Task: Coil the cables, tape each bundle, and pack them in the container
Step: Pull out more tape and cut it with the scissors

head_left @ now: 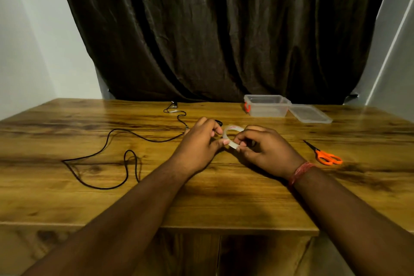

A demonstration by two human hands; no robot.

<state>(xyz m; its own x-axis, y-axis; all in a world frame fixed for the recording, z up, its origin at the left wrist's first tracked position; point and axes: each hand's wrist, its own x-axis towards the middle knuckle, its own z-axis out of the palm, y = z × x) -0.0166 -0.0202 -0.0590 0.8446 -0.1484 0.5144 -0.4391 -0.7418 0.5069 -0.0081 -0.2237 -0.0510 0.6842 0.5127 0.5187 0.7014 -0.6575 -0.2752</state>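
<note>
Left hand [201,141] and right hand [264,148] are both pinching the tape roll [231,135] above the desk [224,197], cable [116,152] lying uncoiled at left

Orange scissors [327,156] (black cable [105,152])

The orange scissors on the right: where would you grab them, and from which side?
Probably by the orange handles, coming from above on the near right. The scissors lie flat on the table, closed, blades pointing away to the far left and the loops nearest the right hand, now busy with the tape roll.
</note>
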